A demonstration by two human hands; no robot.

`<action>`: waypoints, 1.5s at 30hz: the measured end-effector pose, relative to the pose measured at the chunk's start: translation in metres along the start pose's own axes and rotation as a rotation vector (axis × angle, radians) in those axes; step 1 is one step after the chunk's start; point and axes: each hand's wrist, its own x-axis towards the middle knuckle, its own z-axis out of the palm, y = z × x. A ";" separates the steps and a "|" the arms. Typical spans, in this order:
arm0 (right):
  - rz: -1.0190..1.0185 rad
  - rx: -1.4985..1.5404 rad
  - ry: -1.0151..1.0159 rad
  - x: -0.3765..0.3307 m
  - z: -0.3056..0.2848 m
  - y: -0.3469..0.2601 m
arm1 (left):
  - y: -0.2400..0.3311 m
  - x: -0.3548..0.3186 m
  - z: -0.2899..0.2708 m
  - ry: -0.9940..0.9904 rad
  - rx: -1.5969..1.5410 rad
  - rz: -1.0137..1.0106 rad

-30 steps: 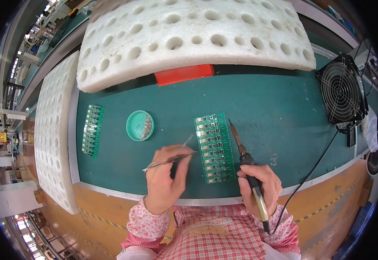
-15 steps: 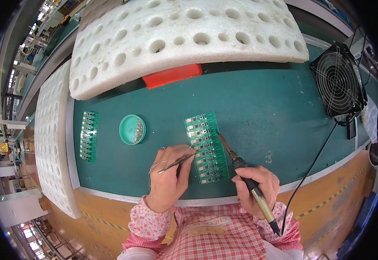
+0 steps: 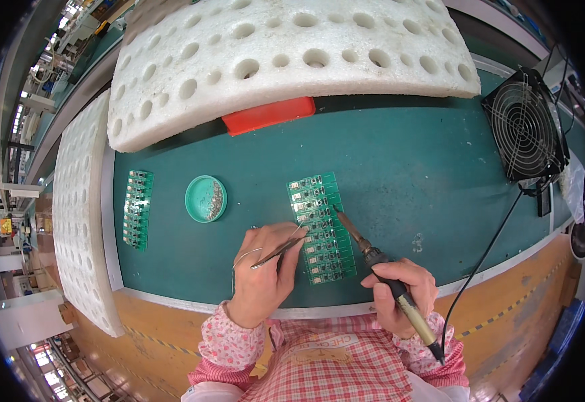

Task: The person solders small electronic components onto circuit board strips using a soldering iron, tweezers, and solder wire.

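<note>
A green circuit board panel (image 3: 330,256) with a row of repeated small parts lies on the green work surface in front of me. My left hand (image 3: 260,271) is closed on dark metal tweezers (image 3: 281,250), their tips over the panel's left side. A thin solder wire (image 3: 244,255) loops out from the same hand. With its fingers wrapped round the handle, my right hand (image 3: 410,288) grips a soldering iron (image 3: 416,320). The iron's tip reaches the right part of the panel, in its upper half; whether it touches a joint is too small to tell.
Left of the panel stands a round green dish (image 3: 200,199) of small metal pieces, then a second circuit board panel (image 3: 137,210). White foam blocks with holes (image 3: 279,77) line the back and left, a red tray (image 3: 269,116) beneath. A black fan (image 3: 524,126) stands at right.
The iron's tip has shifted slightly down along the panel, and my right hand a little rightward. The tweezers have moved slightly right with my left hand.
</note>
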 end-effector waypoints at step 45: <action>0.220 0.217 -0.057 0.001 0.013 -0.003 | 0.000 -0.001 0.001 0.031 -0.020 -0.002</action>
